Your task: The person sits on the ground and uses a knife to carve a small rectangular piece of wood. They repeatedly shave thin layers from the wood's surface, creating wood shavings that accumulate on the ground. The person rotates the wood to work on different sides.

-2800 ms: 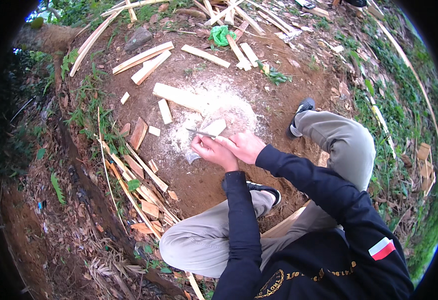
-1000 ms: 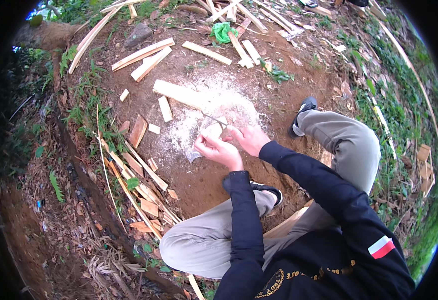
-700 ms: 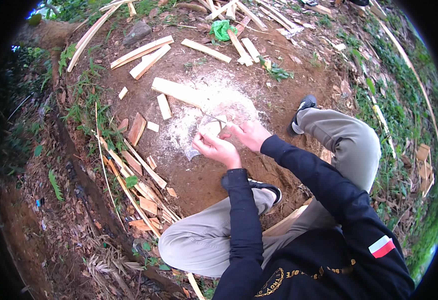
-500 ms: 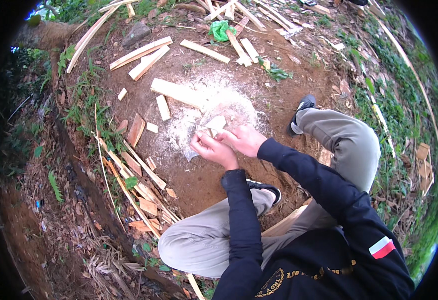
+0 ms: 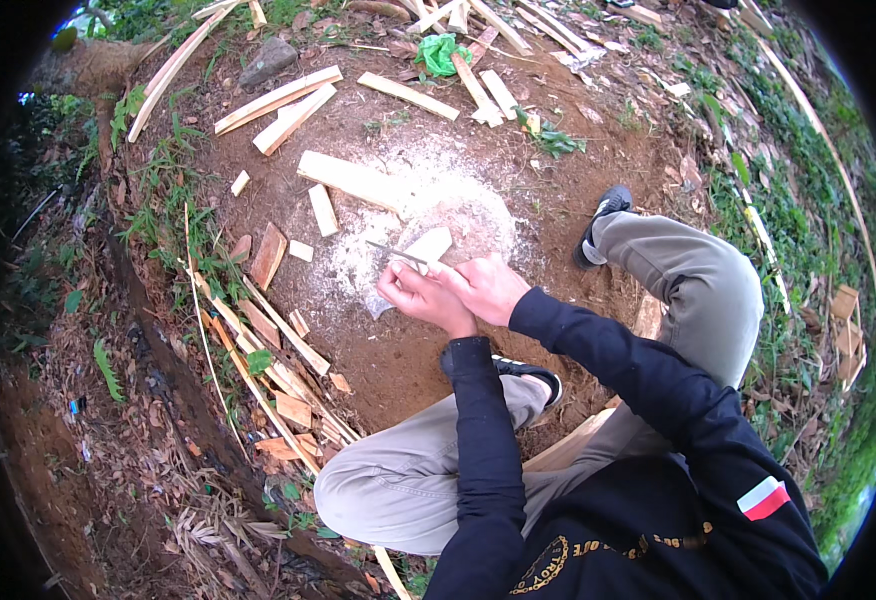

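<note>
Both my hands are close together over a patch of pale wood dust. My left hand is palm up with its fingers curled round the near end of a small pale piece of wood. My right hand is closed against it, thumb and fingertips meeting my left fingers. From the right fingertips a thin, dark, narrow strip like a blade or file juts out to the left, across the near side of the wood. Its gripped end is hidden by my fingers.
A pale board and a short block lie beyond my hands. Long offcuts are piled at the left. More wood strips and a green plastic bag lie farther off. My bent legs flank the dusty ground.
My right hand has shifted slightly and turned. The dark strip now shows at greater length, sticking out to the left. The left hand stays nearly in place.
</note>
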